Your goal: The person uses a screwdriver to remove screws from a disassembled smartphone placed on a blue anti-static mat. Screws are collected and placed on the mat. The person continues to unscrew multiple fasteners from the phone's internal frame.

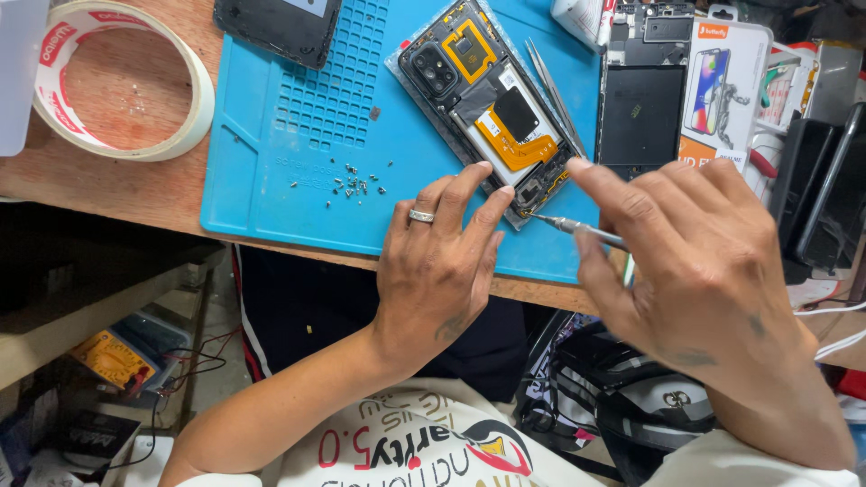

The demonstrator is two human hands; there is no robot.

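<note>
R hand (699,271) grip pinches slim metal screwdriver (577,228); L hand (439,261) fingers spread, pressing opened phone (492,108).

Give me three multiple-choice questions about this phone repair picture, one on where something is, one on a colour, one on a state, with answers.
1. Where do the loose screws lie?
A. on the blue mat
B. inside the tape roll
C. on the phone

2. What colour are the flex cables on the opened phone?
A. green
B. orange
C. white

3. What does the right hand hold?
A. tweezers
B. nothing
C. a thin screwdriver

Answers: 1 A, the screws sit scattered on the mat left of the phone. 2 B, both ribbons show orange. 3 C, the fingers grip a metal driver whose tip meets the phone's lower edge, while the left hand steadies the phone and the tweezers lie unused beside it.
</note>
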